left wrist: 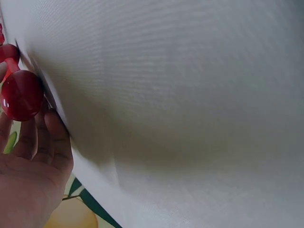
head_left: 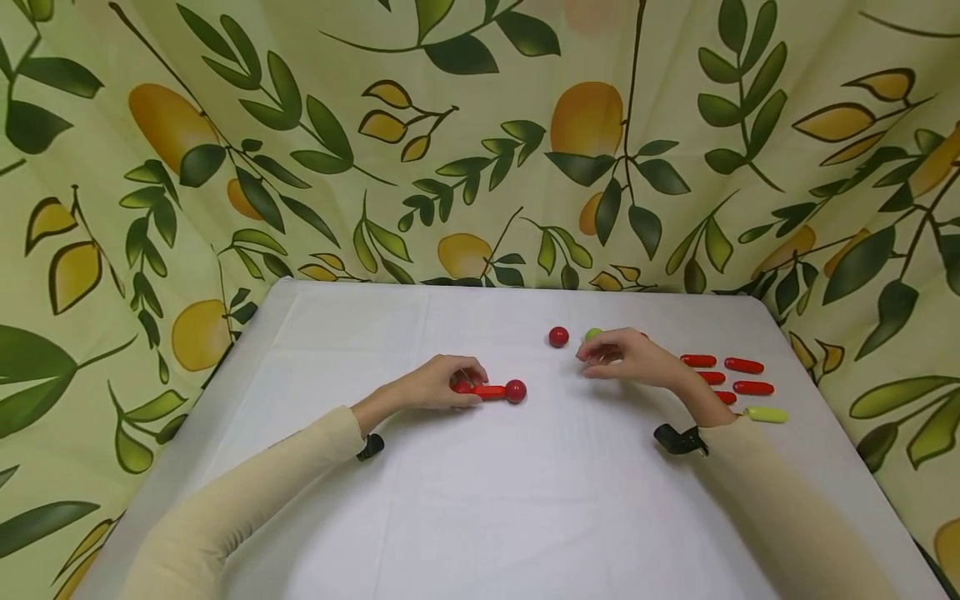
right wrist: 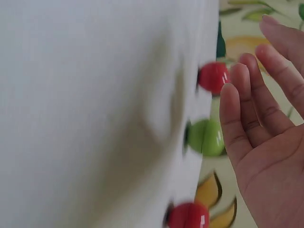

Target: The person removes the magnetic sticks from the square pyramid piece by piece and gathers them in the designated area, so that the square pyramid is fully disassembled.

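My left hand grips one end of a red ball-and-stick piece lying on the white table. A red ball caps its free end. In the left wrist view a red ball sits just past my fingers. My right hand hovers with relaxed fingers and holds nothing. It is beside a green ball and a loose red ball. The right wrist view shows the green ball between two red balls, close to my fingertips.
Several red sticks lie in rows to the right of my right wrist, with a green stick nearer the front. A leaf-and-lemon patterned cloth walls the table on three sides.
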`<state>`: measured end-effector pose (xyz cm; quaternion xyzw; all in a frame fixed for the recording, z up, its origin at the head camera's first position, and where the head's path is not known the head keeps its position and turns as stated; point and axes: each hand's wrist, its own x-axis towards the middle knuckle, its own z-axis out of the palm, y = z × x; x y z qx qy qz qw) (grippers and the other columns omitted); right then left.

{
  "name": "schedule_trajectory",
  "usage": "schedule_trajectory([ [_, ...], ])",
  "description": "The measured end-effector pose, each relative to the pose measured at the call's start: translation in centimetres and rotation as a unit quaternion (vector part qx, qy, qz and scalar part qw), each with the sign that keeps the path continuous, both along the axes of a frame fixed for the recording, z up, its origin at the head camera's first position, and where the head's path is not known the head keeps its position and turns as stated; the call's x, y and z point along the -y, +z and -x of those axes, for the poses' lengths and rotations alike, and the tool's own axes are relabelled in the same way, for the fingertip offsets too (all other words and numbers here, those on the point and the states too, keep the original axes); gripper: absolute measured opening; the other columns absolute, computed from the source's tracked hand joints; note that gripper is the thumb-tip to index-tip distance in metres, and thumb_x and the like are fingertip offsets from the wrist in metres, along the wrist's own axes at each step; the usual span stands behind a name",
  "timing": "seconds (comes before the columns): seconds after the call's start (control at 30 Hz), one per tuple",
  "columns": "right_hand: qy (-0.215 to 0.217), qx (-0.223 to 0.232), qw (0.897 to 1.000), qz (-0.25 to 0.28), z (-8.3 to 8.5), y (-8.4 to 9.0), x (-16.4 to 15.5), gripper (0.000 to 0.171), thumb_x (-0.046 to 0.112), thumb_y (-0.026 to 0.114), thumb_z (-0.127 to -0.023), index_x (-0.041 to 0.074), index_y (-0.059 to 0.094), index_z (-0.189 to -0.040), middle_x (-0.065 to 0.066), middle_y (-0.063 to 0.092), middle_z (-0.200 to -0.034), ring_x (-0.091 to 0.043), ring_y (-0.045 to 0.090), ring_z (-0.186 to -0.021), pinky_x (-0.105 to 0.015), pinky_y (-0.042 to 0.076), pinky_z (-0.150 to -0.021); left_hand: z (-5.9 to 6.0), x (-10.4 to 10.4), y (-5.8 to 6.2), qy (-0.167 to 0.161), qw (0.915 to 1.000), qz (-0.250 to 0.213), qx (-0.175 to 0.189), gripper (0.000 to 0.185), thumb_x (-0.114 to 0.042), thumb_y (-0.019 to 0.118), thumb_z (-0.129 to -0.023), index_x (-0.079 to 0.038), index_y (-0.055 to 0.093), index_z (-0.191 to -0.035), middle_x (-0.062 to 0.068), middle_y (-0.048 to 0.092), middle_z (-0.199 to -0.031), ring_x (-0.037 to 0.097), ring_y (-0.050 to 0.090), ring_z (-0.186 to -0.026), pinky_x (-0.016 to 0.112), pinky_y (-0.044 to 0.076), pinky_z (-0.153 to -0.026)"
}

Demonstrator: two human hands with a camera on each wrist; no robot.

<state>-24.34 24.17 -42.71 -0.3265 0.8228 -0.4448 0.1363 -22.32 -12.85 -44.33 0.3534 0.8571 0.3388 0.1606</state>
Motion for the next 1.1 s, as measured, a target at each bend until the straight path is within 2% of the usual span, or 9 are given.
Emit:
schedule_trajectory([
  [0.2, 0.040, 0.010, 0.999, -0.014, 0.2, -0.8, 3.2, 0.037, 0.026, 0.076, -0.079, 0.003, 0.066, -0.106, -0.006, 0.064, -0.094, -0.020, 0.059, -0.083, -0.032, 0.051, -0.077, 0.1, -0.6, -0.1, -0.008, 0.9998, -0.018, 0.004, 0.025, -0.020, 0.072, -0.084, -0.016, 0.062, -0.106, -0.008, 0.060, -0.095, 0.008, 0.056, -0.083, 0.024, 0.047, -0.077],
  [0.33, 0.053, 0.009, 0.998, -0.009, 0.2, -1.5, 4.6, 0.038, 0.026, 0.078, -0.078, 0.004, 0.065, -0.107, -0.006, 0.065, -0.095, -0.018, 0.060, -0.082, -0.030, 0.051, -0.076, 0.1, -1.2, 0.1, -0.015, 0.9995, -0.026, 0.010, 0.024, -0.018, 0.071, -0.084, -0.014, 0.062, -0.105, -0.006, 0.060, -0.095, 0.010, 0.057, -0.083, 0.025, 0.047, -0.076],
  [0.6, 0.047, 0.024, 0.999, -0.014, -0.3, -2.0, 6.3, 0.040, 0.018, 0.079, -0.076, 0.003, 0.063, -0.110, -0.009, 0.063, -0.101, -0.021, 0.059, -0.084, -0.035, 0.052, -0.076, 0.2, -1.6, 0.2, -0.018, 0.9994, -0.029, 0.007, 0.020, -0.017, 0.071, -0.085, -0.013, 0.062, -0.103, -0.004, 0.061, -0.093, 0.012, 0.056, -0.081, 0.025, 0.048, -0.074],
  [0.8, 0.041, 0.027, 0.998, -0.025, -1.9, -0.1, 7.8, 0.042, 0.008, 0.078, -0.076, -0.005, 0.060, -0.112, -0.020, 0.061, -0.100, -0.031, 0.058, -0.085, -0.044, 0.050, -0.076, 0.1, -1.7, 0.4, -0.021, 0.9992, -0.032, 0.011, 0.023, -0.016, 0.073, -0.083, -0.011, 0.063, -0.103, -0.003, 0.061, -0.092, 0.013, 0.057, -0.080, 0.027, 0.049, -0.074],
  [0.9, 0.042, 0.028, 0.998, -0.025, -2.3, 0.5, 8.6, 0.043, 0.008, 0.078, -0.076, -0.005, 0.060, -0.112, -0.020, 0.060, -0.099, -0.033, 0.058, -0.086, -0.046, 0.050, -0.076, 0.2, -1.8, 0.3, -0.027, 0.9990, -0.036, 0.007, 0.022, -0.016, 0.073, -0.083, -0.011, 0.063, -0.102, -0.003, 0.061, -0.091, 0.013, 0.057, -0.079, 0.027, 0.049, -0.073],
  [1.0, 0.040, 0.024, 0.999, -0.026, -2.2, -0.3, 9.2, 0.045, 0.011, 0.080, -0.075, -0.003, 0.060, -0.113, -0.016, 0.061, -0.098, -0.033, 0.058, -0.086, -0.048, 0.049, -0.076, 0.3, -1.9, 0.3, -0.030, 0.9988, -0.038, 0.004, 0.021, -0.016, 0.072, -0.083, -0.012, 0.063, -0.102, -0.003, 0.061, -0.090, 0.012, 0.057, -0.078, 0.027, 0.049, -0.071],
  [1.1, 0.034, 0.010, 0.999, -0.033, -1.8, -1.4, 9.5, 0.044, 0.018, 0.081, -0.073, 0.005, 0.063, -0.112, -0.007, 0.063, -0.095, -0.027, 0.059, -0.084, -0.043, 0.050, -0.074, 0.4, -2.0, 0.2, -0.032, 0.9986, -0.041, 0.003, 0.020, -0.015, 0.072, -0.083, -0.012, 0.064, -0.101, -0.003, 0.062, -0.090, 0.012, 0.057, -0.077, 0.026, 0.049, -0.070],
])
